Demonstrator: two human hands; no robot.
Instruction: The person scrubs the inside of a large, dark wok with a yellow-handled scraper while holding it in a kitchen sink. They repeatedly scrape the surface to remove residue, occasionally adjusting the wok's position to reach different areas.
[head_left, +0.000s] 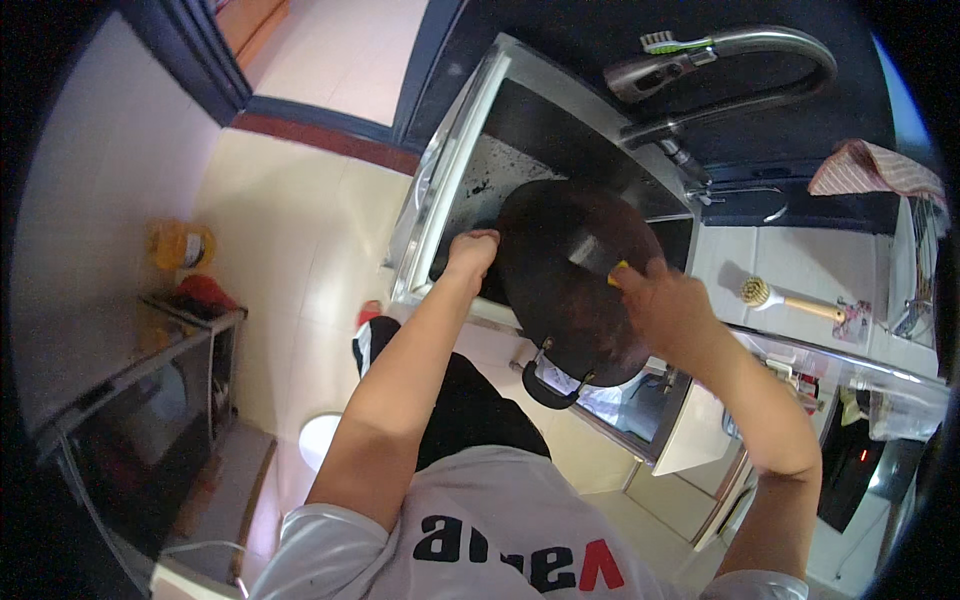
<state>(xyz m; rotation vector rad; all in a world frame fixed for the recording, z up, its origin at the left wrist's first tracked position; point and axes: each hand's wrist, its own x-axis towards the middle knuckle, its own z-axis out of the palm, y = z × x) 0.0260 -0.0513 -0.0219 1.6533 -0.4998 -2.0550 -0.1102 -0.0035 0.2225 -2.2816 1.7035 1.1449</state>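
Note:
A large dark wok lies tilted over the sink, partly past its front edge. A looped black side handle sticks out on the side near my body. My left hand is closed at the wok's left edge; the exact part under the fingers is hidden. With my right hand I hold a yellow sponge against the wok's broad dark surface, and only a corner of the sponge shows. A pale shiny patch sits beside it. I cannot tell whether this surface is wet.
Behind the sink arches a pull-out faucet, with a toothbrush resting on it. A wooden-handled scrub brush lies on the right counter, near a striped cloth. Below the counter, a drawer stands pulled out. A rack is at the left wall.

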